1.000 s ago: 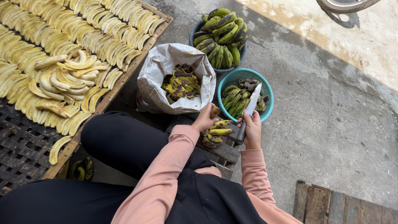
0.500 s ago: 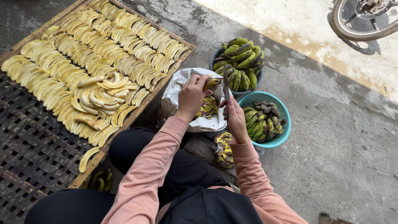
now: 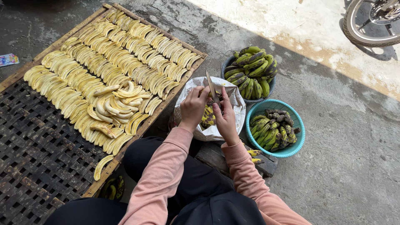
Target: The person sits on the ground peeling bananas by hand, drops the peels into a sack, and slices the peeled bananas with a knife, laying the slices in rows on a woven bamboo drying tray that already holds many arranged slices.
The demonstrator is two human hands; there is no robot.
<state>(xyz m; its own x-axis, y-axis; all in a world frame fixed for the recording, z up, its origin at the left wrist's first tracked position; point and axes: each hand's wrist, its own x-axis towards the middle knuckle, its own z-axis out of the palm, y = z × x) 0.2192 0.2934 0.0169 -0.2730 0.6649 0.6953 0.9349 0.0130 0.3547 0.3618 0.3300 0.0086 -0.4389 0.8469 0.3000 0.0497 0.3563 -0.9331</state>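
Both hands meet over a white sack [image 3: 196, 89] of banana peels that sits between the drying rack [image 3: 37, 166] and two basins. The right hand [image 3: 225, 118] is closed around the handle of a knife [image 3: 211, 87], blade pointing up and away. The left hand [image 3: 193, 106] is curled shut, fingers bent inward; it seems to grip a banana, though the fingers hide it. Peeled bananas [image 3: 108, 79] lie in rows on the rack. A teal basin [image 3: 291, 150] holds dark-spotted green bananas [image 3: 268, 133].
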